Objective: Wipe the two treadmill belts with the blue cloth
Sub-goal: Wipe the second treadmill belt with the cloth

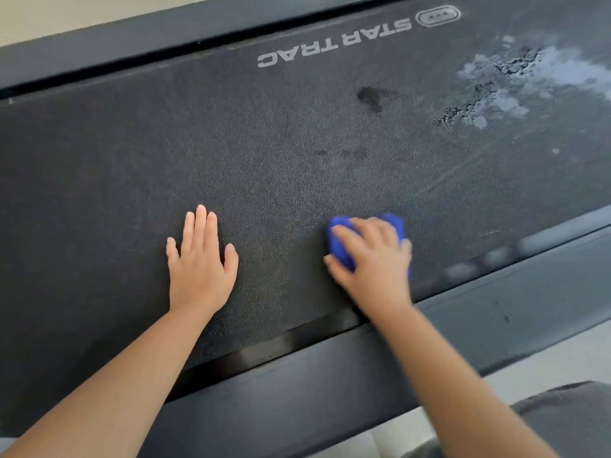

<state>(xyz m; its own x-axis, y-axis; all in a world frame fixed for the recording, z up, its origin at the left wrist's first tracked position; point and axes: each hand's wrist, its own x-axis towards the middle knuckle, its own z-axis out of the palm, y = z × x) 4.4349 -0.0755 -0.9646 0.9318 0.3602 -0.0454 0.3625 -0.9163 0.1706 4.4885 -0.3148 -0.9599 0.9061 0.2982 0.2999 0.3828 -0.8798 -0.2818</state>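
Note:
A dark textured treadmill belt (264,143) fills most of the view, printed with white STAR TRAC lettering (334,43) near its far edge. My right hand (373,259) presses a bunched blue cloth (340,246) onto the belt near its close edge; the hand is blurred. My left hand (200,259) lies flat on the belt to the left, fingers spread, holding nothing. White foamy patches (515,81) and a dark wet spot (373,97) sit on the belt's far right part. Only one belt is in view.
A black side rail (330,368) runs along the close edge of the belt and another rail (165,31) along the far edge. Pale floor (545,361) shows at the lower right, with a grey fabric shape (568,414) in the corner.

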